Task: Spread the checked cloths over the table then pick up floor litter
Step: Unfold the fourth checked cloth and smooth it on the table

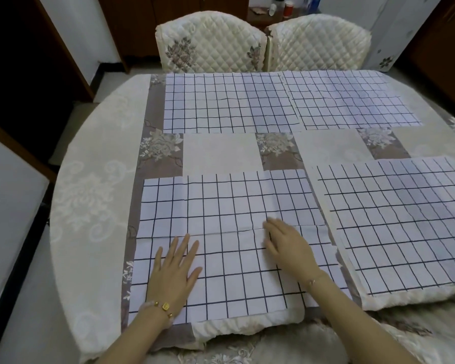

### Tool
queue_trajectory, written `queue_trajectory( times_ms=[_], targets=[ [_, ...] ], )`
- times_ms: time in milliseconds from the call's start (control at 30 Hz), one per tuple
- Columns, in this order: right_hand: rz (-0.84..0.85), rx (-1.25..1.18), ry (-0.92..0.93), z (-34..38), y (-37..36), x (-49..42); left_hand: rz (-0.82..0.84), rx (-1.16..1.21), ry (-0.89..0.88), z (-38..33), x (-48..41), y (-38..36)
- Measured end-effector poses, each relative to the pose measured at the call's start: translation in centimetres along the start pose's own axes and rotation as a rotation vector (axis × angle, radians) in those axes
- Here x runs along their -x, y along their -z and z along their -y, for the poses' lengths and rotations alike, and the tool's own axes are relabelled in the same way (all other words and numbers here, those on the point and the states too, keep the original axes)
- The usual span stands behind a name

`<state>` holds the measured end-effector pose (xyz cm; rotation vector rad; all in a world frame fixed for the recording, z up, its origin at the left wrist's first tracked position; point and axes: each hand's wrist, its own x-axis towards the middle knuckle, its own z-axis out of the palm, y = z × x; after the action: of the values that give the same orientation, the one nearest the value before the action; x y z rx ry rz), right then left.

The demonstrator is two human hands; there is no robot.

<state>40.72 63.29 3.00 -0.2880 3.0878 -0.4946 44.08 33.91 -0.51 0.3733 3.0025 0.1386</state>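
Note:
Several white cloths with dark checks lie flat on the round table (90, 195). The near left cloth (221, 203) is right in front of me. My left hand (175, 269) presses flat on its near left part, fingers straight and spread. My right hand (286, 245) rests flat on its middle, fingers straight and pointing up-left along a crease. A near right cloth (394, 219) lies beside it. Two more lie at the far side, the far left cloth (229, 103) and the far right cloth (352, 98). No floor litter is visible.
The table wears a cream floral cover with grey-brown patches. Two quilted cream chairs (210, 40) (318, 40) stand at the far edge. Behind them a dark wooden cabinet (268, 14) carries bottles. Pale floor (24, 258) shows on the left, beside a dark doorway.

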Motion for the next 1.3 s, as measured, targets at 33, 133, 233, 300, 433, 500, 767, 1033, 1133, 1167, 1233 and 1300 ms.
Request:
queue_trajectory(
  times_ms=[33,133,233,300,433,500,767,1033,1133,1167,1233,1300],
  targets=[
    [0.046,0.011,-0.073,-1.1,0.2,-0.8,-0.003,-0.002,-0.007,0.0,0.0,0.0],
    [0.173,0.059,-0.246,-4.3,1.0,-3.1,-0.010,-0.024,-0.025,0.4,0.1,-0.1],
    [0.215,0.059,-0.327,-6.1,2.0,-5.2,0.010,-0.050,-0.026,0.7,0.0,0.4],
    [0.253,0.011,-0.380,-6.6,2.3,-6.0,0.027,-0.053,-0.027,0.7,0.0,0.5],
    [0.258,0.026,-0.396,-6.3,2.1,-6.2,0.058,-0.024,-0.009,0.4,0.0,1.1],
    [0.168,0.063,-0.372,-5.7,2.1,-6.1,0.067,-0.008,-0.033,-1.0,0.2,1.7],
    [0.202,0.013,-0.206,-4.7,0.9,-5.5,0.124,-0.003,-0.270,-5.6,0.8,0.9],
    [0.171,0.013,-0.235,-5.4,1.2,-6.6,0.156,-0.027,-0.272,-5.4,0.7,1.1],
    [0.194,0.000,-0.234,-5.3,1.6,-6.7,0.179,-0.020,-0.265,-5.5,0.7,1.3],
    [0.217,-0.014,-0.232,-5.1,2.0,-6.7,0.183,-0.015,-0.262,-5.5,0.7,1.4],
    [0.203,-0.035,-0.212,-4.0,3.0,-6.2,0.168,-0.006,-0.267,-5.5,0.7,1.4],
    [0.138,-0.035,-0.171,-2.1,4.0,-4.6,0.118,-0.003,-0.282,-5.5,0.6,1.3]
  ],
)
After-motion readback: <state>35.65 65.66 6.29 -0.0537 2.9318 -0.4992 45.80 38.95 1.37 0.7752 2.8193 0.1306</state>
